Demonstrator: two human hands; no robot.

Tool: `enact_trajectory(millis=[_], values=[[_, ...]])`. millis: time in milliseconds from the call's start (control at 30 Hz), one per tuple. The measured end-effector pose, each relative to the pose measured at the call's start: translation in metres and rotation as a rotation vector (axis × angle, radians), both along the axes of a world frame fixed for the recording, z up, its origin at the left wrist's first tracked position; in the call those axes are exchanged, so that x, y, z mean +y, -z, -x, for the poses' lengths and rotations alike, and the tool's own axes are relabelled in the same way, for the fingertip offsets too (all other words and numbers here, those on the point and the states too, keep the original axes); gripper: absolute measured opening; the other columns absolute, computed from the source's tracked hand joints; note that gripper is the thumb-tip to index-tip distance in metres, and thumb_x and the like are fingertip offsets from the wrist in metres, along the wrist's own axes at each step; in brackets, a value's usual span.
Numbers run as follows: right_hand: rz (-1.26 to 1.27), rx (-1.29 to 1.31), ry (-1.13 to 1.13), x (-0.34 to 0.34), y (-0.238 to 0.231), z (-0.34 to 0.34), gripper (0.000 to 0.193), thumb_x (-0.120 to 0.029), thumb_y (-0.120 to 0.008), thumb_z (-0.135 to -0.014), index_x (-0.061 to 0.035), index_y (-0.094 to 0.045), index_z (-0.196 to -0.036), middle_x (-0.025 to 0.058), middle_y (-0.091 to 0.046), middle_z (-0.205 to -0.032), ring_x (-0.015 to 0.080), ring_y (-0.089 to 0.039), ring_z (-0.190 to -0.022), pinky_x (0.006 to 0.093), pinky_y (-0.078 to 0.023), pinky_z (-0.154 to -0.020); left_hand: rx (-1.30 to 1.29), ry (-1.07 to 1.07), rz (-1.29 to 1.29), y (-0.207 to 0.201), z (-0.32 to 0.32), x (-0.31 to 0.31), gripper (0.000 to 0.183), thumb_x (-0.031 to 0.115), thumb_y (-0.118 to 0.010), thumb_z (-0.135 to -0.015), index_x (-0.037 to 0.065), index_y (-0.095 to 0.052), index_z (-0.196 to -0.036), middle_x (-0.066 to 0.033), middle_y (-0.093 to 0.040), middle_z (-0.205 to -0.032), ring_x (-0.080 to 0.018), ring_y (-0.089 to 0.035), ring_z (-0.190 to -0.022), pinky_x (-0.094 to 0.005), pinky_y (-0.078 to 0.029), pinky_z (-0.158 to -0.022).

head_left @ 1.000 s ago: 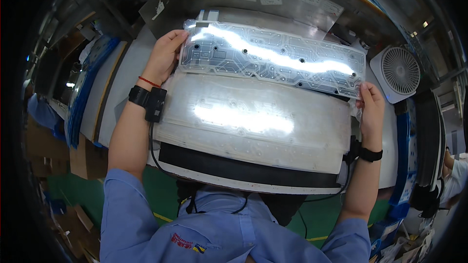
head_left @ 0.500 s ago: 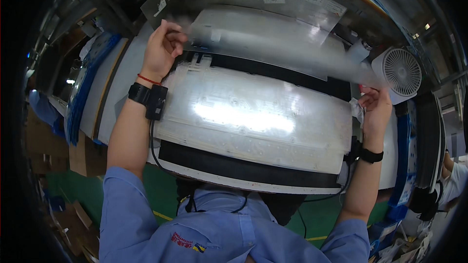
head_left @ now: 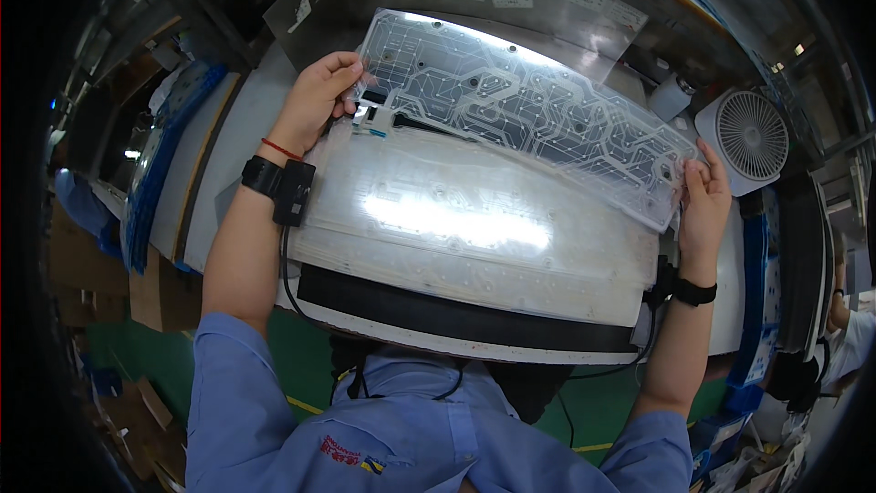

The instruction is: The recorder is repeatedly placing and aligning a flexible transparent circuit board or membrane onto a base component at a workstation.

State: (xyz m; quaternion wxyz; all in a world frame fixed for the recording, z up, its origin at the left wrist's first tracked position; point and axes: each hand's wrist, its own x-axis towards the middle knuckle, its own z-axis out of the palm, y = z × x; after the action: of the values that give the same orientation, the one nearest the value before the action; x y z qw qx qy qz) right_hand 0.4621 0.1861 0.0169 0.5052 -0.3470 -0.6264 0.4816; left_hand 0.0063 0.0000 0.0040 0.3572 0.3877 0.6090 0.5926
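Note:
Between my two hands I hold up a clear keyboard membrane sheet (head_left: 538,119) with pale printed circuit lines and dark dots. My left hand (head_left: 324,96) pinches its left end, and my right hand (head_left: 704,192) grips its right end between thumb and fingers. The sheet is tilted, its right end lower and nearer me. Beneath and in front of it lies a stack of similar translucent sheets (head_left: 438,237), with a bright glare across the top one. A narrow connector tail (head_left: 372,119) shows near my left hand.
The stack rests on a black mat (head_left: 438,301) on a white table. A white fan (head_left: 750,137) and a pale bottle (head_left: 673,96) stand at the back right. Behind is a metal panel (head_left: 438,5) bearing paper labels. Cables hang from both wrists.
The blurred, moving sheet is now held nearly still, with its circuit lines visible. My left hand has come slightly lower; the right hand has stayed near the same place.

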Motion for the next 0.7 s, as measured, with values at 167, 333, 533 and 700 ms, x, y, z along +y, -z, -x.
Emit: enact_trajectory(millis=[167, 333, 533, 700], values=[[0.004, -0.028, -0.023, -0.002, -0.002, 0.001, 0.040, -0.006, -0.055, -0.092, 0.0040, -0.045, -0.129, 0.0009, -0.060, -0.082, 0.0035, -0.049, -0.065, 0.0171, -0.038, -0.056, -0.054, 0.004, -0.049, 0.004, -0.001, 0.002, 0.021, 0.017, -0.050, -0.096, 0.003, -0.054, -0.111, -0.0013, -0.063, -0.089, 0.0002, -0.047, -0.058, -0.0125, -0.039, -0.052], [0.012, -0.016, -0.044, -0.001, -0.002, -0.002, 0.040, -0.011, -0.052, -0.094, 0.0033, -0.044, -0.131, 0.0019, -0.060, -0.084, 0.0046, -0.050, -0.065, 0.0171, -0.040, -0.056, -0.130, -0.009, -0.090, 0.011, 0.008, 0.002, 0.022, 0.017, -0.051, -0.096, 0.002, -0.053, -0.112, -0.0017, -0.062, -0.091, 0.0004, -0.047, -0.063, -0.0119, -0.040, -0.054], [0.074, -0.029, 0.002, -0.003, -0.005, 0.001, 0.040, -0.016, -0.052, -0.095, 0.0011, -0.045, -0.131, 0.0044, -0.062, -0.090, 0.0068, -0.053, -0.069, 0.0189, -0.043, -0.062, -0.241, -0.140, -0.140, 0.011, 0.007, 0.004, 0.035, 0.019, -0.047, -0.098, -0.003, -0.046, -0.126, -0.0110, -0.059, -0.112, -0.0092, -0.059, -0.090, -0.0180, -0.051, -0.077], [0.081, -0.297, -0.103, 0.000, 0.001, -0.002, 0.036, -0.014, -0.056, -0.092, -0.0011, -0.052, -0.125, 0.0024, -0.062, -0.092, 0.0085, -0.054, -0.079, 0.0221, -0.043, -0.073, -0.240, -0.091, -0.114, 0.006, 0.007, 0.003, 0.039, 0.019, -0.043, -0.099, -0.005, -0.042, -0.129, -0.0178, -0.055, -0.125, -0.0180, -0.061, -0.103, -0.0242, -0.052, -0.085]])
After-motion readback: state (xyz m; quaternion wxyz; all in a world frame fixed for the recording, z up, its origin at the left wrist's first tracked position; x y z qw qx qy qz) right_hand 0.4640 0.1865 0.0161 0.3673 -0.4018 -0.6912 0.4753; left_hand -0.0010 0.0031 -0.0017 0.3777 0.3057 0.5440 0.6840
